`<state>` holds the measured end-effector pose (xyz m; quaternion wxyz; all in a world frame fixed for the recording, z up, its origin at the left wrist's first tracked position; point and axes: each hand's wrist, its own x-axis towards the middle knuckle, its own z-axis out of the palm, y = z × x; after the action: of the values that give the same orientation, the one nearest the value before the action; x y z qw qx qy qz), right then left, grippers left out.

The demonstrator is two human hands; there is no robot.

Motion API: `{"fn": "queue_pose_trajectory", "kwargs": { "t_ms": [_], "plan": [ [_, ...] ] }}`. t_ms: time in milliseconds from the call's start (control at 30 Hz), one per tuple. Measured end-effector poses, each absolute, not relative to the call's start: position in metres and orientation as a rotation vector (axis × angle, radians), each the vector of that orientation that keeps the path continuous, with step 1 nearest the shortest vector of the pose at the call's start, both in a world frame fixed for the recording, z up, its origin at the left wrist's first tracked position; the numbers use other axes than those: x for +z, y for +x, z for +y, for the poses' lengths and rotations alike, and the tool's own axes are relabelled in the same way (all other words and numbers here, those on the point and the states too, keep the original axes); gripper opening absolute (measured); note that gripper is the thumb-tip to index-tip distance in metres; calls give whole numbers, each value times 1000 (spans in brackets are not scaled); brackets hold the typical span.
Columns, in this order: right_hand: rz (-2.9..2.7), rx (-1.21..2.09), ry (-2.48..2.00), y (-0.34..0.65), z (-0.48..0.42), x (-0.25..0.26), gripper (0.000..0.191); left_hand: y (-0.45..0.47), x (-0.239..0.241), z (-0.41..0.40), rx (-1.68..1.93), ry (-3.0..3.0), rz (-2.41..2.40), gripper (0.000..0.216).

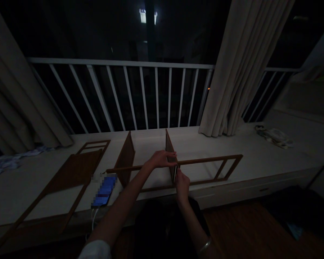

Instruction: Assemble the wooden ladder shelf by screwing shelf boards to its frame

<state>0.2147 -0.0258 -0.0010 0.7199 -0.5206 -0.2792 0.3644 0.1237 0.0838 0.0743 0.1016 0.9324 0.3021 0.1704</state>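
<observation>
A dark wooden frame [210,160] lies on a wide white window ledge [259,154], with two upright wooden panels standing on it, one at the left [125,158] and one in the middle [169,145]. My left hand [162,159] rests with fingers curled on the near edge of the middle panel. Just below it, my right hand [181,182] pinches a thin, light-coloured tool [175,172] held against the panel where it meets the frame. A bracelet shows on my right wrist. The room is dim.
Another wooden frame with a panel [70,176] lies flat at the left. A phone with a lit blue screen [104,190] and a white cable sits beside it. White railing [151,93] and curtains [237,72] stand behind. Crumpled cloth [274,136] lies at the right.
</observation>
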Motion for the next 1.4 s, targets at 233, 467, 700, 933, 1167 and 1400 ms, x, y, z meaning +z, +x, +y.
{"fn": "queue_pose_trajectory", "kwargs": {
  "t_ms": [233, 467, 700, 933, 1167, 1400],
  "plan": [
    [-873, 697, -1271, 230, -31, -6, 45, 122, 72, 86, 506, 2746, 887, 47],
    [-565, 1171, -797, 222, -30, -1, 40, 121, 72, 85, 530, 2740, 865, 48],
    [-276, 1526, -255, 219, -36, 4, 24, 121, 76, 81, 505, 2727, 886, 48],
    [-345, 1475, -163, 219, -40, 3, 12, 120, 76, 82, 496, 2704, 903, 48],
    [-528, 1385, -450, 228, -30, -9, 12, 119, 78, 80, 492, 2703, 908, 47],
    [-885, 1106, -950, 264, -26, 0, 31, 119, 78, 80, 490, 2701, 901, 48]
  ]
}}
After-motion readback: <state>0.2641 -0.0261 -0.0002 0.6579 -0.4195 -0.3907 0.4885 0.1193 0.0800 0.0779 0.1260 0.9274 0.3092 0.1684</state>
